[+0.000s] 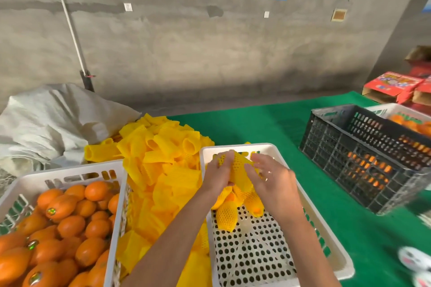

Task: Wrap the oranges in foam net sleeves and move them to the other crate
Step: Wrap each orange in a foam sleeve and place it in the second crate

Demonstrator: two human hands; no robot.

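Left hand (218,173) grips the sleeved orange (238,168); right hand (270,178), fingers spread, should smooth the sleeve before release into the crate (324,237)

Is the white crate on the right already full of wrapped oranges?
No, the right white crate holds only a few wrapped oranges near its far end, and most of its perforated floor is bare.
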